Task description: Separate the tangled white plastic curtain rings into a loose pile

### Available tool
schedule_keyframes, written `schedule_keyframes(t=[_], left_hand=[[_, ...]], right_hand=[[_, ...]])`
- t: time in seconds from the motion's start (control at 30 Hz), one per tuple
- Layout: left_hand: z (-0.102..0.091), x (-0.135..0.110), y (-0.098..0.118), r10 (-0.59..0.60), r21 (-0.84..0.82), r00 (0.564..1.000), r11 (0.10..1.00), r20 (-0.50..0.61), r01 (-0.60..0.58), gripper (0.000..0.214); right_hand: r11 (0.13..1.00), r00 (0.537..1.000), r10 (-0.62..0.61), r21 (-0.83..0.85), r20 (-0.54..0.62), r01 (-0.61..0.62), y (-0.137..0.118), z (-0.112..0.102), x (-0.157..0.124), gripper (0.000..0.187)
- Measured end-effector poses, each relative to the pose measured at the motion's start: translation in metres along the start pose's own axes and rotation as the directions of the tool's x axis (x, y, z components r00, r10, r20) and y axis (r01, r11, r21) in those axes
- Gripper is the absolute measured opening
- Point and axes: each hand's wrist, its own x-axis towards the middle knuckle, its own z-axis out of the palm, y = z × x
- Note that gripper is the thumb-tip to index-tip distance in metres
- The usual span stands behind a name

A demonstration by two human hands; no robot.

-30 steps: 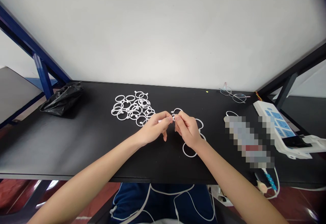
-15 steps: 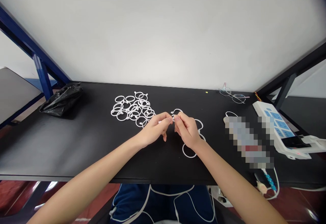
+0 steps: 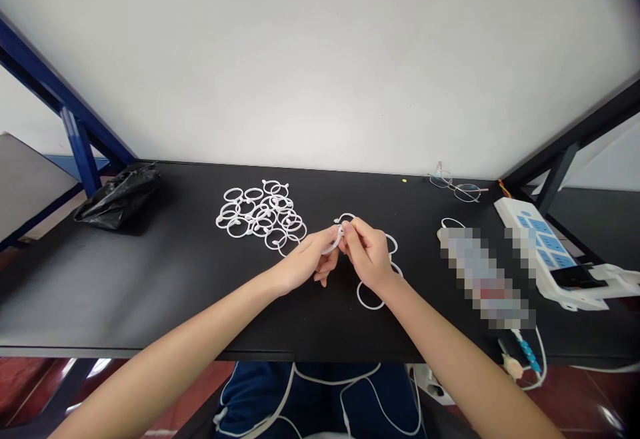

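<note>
Between my two hands is a white ring [image 3: 332,246], partly hidden by fingers. My left hand [image 3: 311,256] pinches one side of it, its other fingers curled below. My right hand [image 3: 366,247] pinches the ring's small knobbed end, the fingertips almost meeting the left ones. To the left lies a loose pile of several white rings with small knobs [image 3: 263,211]. Near and under my right hand and wrist lie a few more white rings [image 3: 371,307], partly covered.
A black plastic bag [image 3: 119,196] sits at the table's far left. Eyeglasses [image 3: 455,186] lie by the wall at the right. Further right are a blurred-out phone-like object [image 3: 485,279] with a cable and a white power strip [image 3: 547,252]. The black table's [image 3: 150,292] front edge runs before my lap.
The ring between my hands now shows its curve below the left thumb. My left hand has turned slightly and its fingers have curled closer to the right hand.
</note>
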Motion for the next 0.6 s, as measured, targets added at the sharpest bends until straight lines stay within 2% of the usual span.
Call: schedule_keyframes(t=[0.17, 0.23, 0.3, 0.37, 0.43, 0.5, 0.6], left_hand=[[0.0021, -0.0006, 0.0005, -0.050, -0.004, 0.998, 0.999, 0.036, 0.051, 0.039], [0.0023, -0.0003, 0.0005, -0.082, -0.074, 0.996, 0.994, 0.033, 0.084, 0.037], [0.0019, 0.0002, 0.0000, -0.102, -0.211, 0.995, 0.972, 0.023, 0.104, 0.034], [0.0008, 0.0007, -0.0010, -0.097, -0.364, 0.995, 0.928, -0.033, 0.078, 0.035], [-0.0007, 0.0013, -0.0021, -0.089, -0.465, 0.986, 0.885, -0.139, 0.014, 0.039], [-0.0025, 0.0021, -0.0030, -0.104, -0.518, 0.968, 0.855, -0.227, -0.030, 0.040], [-0.0049, 0.0033, -0.0036, -0.145, -0.578, 0.943, 0.814, -0.299, -0.058, 0.029]], right_hand=[[0.999, 0.999, -0.015, -0.048, -0.030, 0.014, -0.0009, 0.0002, 0.0008, 0.039], [0.998, 0.998, -0.008, -0.069, -0.068, 0.004, -0.0001, 0.0005, 0.0009, 0.040], [0.995, 0.991, -0.002, -0.102, -0.131, -0.012, 0.0010, 0.0009, 0.0010, 0.041], [0.990, 0.981, -0.001, -0.136, -0.196, -0.026, 0.0018, 0.0011, 0.0013, 0.041], [0.987, 0.972, 0.002, -0.157, -0.237, -0.040, 0.0019, 0.0011, 0.0018, 0.040], [0.985, 0.965, 0.003, -0.168, -0.260, -0.049, 0.0014, 0.0009, 0.0023, 0.040], [0.982, 0.962, -0.007, -0.181, -0.274, -0.045, 0.0005, 0.0006, 0.0026, 0.040]])
